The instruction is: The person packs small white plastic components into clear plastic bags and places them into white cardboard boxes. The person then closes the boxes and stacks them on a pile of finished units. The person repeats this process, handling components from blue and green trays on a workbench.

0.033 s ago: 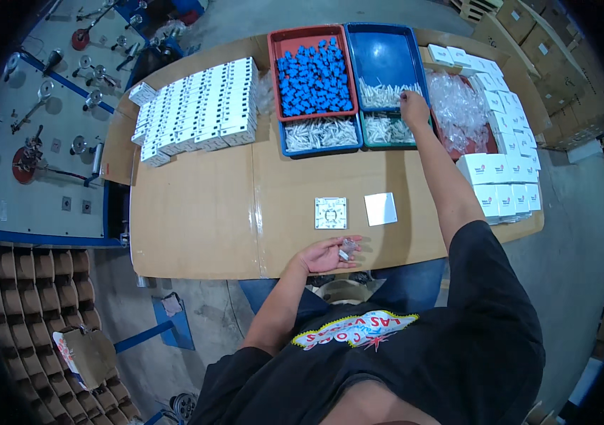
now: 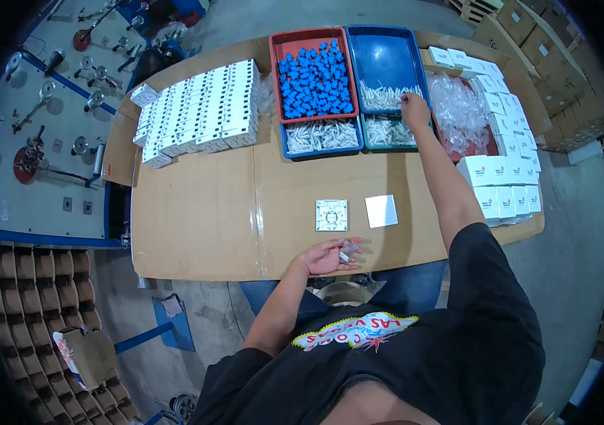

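Observation:
My left hand (image 2: pixel 324 258) is palm up at the table's front edge. Across its fingers lies a small clear plastic bag (image 2: pixel 348 250) with something white in it, held by the hand. Just beyond are a square white plate with cut-outs (image 2: pixel 331 215) and a plain white square cover (image 2: pixel 382 211). My right arm reaches far forward. At the right end of a pile of slim white plastic pieces (image 2: pixel 385 97) in the large blue tray (image 2: pixel 385 57), my right hand (image 2: pixel 416 112) has its fingers pinched together. What they hold, if anything, is hidden.
Left of the blue tray, a red tray (image 2: pixel 285 44) holds blue parts. Smaller blue (image 2: pixel 322 153) and green (image 2: pixel 389 148) trays of white pieces sit in front. Stacked white units (image 2: pixel 202 106) stand left. Clear bags (image 2: pixel 458 106) and white boxes (image 2: pixel 498 170) are at right.

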Motion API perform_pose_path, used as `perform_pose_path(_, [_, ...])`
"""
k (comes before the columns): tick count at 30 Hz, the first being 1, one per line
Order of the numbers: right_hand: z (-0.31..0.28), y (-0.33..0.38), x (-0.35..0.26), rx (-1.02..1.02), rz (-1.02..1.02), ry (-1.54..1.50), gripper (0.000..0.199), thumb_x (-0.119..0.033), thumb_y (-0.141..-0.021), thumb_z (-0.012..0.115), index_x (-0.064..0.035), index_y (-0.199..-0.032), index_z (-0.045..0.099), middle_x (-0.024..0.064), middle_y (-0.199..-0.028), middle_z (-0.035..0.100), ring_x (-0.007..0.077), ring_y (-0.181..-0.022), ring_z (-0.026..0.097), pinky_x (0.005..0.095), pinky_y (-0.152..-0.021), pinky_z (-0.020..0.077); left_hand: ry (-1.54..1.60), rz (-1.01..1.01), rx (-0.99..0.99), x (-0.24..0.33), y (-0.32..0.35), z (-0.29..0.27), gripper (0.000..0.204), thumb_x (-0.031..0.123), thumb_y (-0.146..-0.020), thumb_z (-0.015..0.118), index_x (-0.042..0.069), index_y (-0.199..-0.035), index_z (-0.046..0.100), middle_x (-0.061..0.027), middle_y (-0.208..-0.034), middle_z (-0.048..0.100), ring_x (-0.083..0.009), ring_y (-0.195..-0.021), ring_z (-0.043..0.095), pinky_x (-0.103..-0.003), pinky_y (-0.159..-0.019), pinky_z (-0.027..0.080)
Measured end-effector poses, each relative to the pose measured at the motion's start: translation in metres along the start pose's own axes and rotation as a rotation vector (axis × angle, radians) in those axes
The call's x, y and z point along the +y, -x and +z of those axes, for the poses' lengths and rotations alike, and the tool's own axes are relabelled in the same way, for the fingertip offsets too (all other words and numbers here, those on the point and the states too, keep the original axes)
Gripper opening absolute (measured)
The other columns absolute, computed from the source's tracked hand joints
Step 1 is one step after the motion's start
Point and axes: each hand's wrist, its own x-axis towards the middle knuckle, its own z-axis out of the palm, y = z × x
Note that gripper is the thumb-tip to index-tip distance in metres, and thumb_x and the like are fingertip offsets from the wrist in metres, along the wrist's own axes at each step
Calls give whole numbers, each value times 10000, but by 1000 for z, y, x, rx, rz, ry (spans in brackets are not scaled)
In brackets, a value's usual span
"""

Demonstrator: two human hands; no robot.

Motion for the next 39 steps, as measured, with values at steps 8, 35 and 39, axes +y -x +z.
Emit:
perform_pose_path(8, [-28, 31, 19, 189, -136, -170, 156, -134, -917, 674, -39, -1024, 738, 194, -991, 693, 369, -908, 677, 442, -822, 543, -31, -10, -39, 1, -4, 7, 597, 349, -1083, 498, 53, -1577, 343, -103, -1348, 612, -248, -1141, 631, -523, -1167, 396])
perform_pose_path(35, [-226, 282, -140, -482, -495, -617, 91, -59, -941, 688, -6, -1015, 699, 105, -959, 676, 233, -784, 640, 333, -680, 506, -660, 592, 399, 9, 23, 211, 508, 378, -1108, 472, -12, -1422, 558, -152, -1262, 692, -220, -1066, 709, -372, -990, 550])
perform_pose_path(39, [-218, 286, -152, -509, -486, -655, 106, -64, -926, 703, -12, -1019, 705, 110, -927, 677, 242, -762, 638, 340, -677, 507, -638, 597, 420, 7, 23, 207, 474, 362, -1103, 493, -31, -1344, 602, -136, -1215, 706, -233, -1060, 718, -375, -983, 558])
